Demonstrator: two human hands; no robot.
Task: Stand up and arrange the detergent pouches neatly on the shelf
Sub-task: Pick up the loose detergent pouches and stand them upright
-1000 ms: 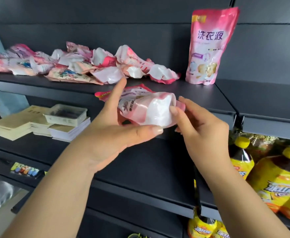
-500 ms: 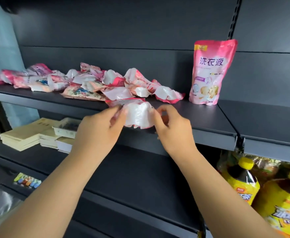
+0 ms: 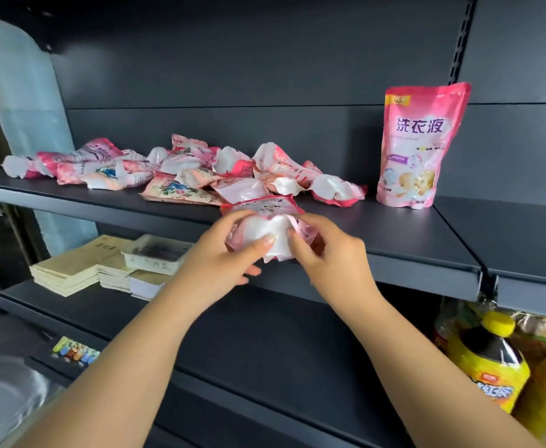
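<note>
Both hands hold one pink-and-white detergent pouch [image 3: 270, 232] at the front edge of the dark shelf [image 3: 394, 234]. Its white bottom faces me. My left hand [image 3: 223, 253] grips its left side, thumb across the white base. My right hand [image 3: 326, 253] pinches its right side. One pink pouch [image 3: 422, 147] stands upright at the shelf's right end, against the back panel. Several more pouches [image 3: 181, 171] lie flat and crumpled in a heap along the left and middle of the shelf.
The shelf below carries stacked beige booklets [image 3: 71, 270] and a shallow plastic tray [image 3: 156, 252] at the left. Yellow-capped bottles [image 3: 491, 360] stand at the lower right. A shelf divider [image 3: 455, 234] runs just right of the upright pouch.
The pouch has been carried up from in front of the lower shelf to the front edge of the pouch shelf. Both hands have closed in round its white base.
</note>
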